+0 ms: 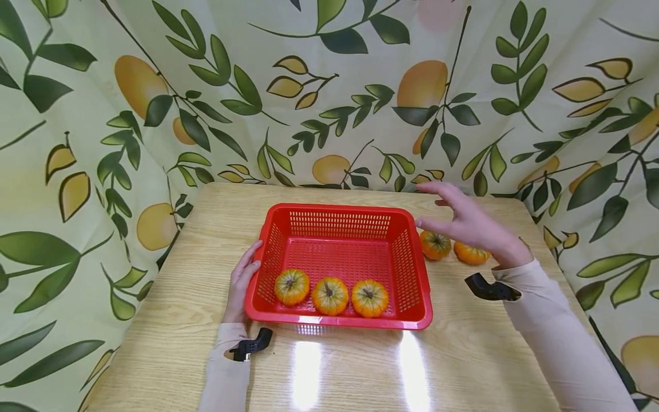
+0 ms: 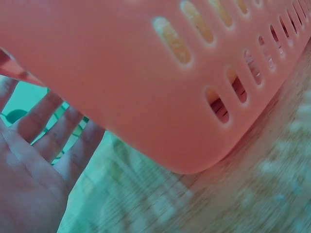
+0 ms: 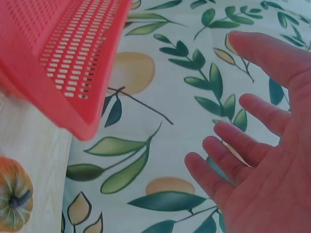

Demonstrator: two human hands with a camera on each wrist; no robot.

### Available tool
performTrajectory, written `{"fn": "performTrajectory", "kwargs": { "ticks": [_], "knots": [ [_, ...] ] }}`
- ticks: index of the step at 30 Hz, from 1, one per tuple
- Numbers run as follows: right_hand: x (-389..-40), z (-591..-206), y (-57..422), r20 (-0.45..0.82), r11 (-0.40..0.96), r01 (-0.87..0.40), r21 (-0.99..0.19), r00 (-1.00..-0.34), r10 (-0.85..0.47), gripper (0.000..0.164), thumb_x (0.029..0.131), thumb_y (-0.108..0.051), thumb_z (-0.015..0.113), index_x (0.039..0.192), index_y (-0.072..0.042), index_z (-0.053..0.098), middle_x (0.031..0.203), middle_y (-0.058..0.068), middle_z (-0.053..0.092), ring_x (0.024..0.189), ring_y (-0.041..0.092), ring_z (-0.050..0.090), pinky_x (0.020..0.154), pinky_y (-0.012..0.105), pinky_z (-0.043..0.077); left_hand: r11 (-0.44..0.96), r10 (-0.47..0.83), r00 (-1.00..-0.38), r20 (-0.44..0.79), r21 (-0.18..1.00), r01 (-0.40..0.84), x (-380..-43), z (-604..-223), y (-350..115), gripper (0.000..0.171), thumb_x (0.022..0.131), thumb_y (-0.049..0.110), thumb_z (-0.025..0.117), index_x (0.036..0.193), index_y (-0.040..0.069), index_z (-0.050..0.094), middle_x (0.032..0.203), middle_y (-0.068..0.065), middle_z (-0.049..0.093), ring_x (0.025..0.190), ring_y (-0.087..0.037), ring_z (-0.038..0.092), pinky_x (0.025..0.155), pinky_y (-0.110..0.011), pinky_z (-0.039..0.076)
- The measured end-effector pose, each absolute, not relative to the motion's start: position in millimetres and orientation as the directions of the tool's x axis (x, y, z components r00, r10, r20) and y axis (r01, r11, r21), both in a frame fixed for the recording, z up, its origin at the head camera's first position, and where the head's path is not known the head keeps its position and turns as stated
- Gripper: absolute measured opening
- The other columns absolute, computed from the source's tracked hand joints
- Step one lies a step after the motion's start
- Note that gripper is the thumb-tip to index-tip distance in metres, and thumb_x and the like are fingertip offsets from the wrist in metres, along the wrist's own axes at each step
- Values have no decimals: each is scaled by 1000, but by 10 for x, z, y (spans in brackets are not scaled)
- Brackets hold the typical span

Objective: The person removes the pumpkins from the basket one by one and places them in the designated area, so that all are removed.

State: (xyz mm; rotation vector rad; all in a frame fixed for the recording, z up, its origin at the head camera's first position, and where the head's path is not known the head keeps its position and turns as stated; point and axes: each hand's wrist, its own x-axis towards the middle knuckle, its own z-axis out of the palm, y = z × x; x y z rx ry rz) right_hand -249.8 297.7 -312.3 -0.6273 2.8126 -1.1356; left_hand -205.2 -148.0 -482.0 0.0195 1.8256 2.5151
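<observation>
A red plastic basket [image 1: 337, 322] stands on the table, with three small orange pumpkins [image 1: 329, 296] lined up along its near side. At the basket's left end, my left hand [image 1: 241, 286] touches the rim, its fingers fairly straight in the left wrist view; the rim hides their tips. My right hand [image 1: 465, 220] is raised beside the basket's right end, holding nothing, fingers spread and thumb apart. Below it on the table lie two more pumpkins, one pumpkin [image 1: 435, 245] near the basket and another pumpkin [image 1: 469, 253] farther right, partly hidden by the hand.
A wooden table [image 1: 185, 320] carries everything. Cloth [image 1: 329, 114] printed with leaves and fruit hangs behind the table and at both sides. Black wrist mounts [image 1: 491, 288] sit on both sleeves. Two bright reflections lie on the table in front of the basket.
</observation>
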Motion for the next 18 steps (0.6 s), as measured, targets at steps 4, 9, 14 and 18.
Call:
{"fn": "performTrajectory", "kwargs": {
  "ticks": [4,9,14,18],
  "knots": [
    [-2509,-3139,2912,94,631,-354,-690,-909,-406,69,90,-21,77,150,-14,42,153,10,41,139,31,38,113,60,37,-313,33,-999,-10,950,-19,-2057,-4823,-1485,51,106,19,46,156,15,39,160,1,39,133,-20,52,105,-29,53],
    [-2497,-3134,2827,92,625,-371,-687,-898,-431,70,91,-22,76,151,-15,41,154,11,41,139,32,39,114,61,38,-318,23,-1000,-12,948,-19,-2060,-4824,-1486,51,105,18,46,155,15,40,159,1,40,132,-19,53,105,-28,53],
    [-2478,-3152,2743,78,626,-371,-686,-893,-443,71,91,-22,77,151,-14,41,154,11,42,139,33,40,114,61,39,-313,25,-1000,-12,949,-19,-2058,-4823,-1486,51,105,18,45,156,15,39,160,0,39,133,-21,53,105,-30,53],
    [-2485,-3190,2677,78,644,-384,-662,-889,-450,70,90,-24,77,150,-14,43,153,10,44,139,31,41,114,59,41,-311,39,-999,-15,950,-26,-2054,-4820,-1485,50,106,17,44,156,17,39,161,0,38,135,-25,52,105,-34,53]
  ]
}}
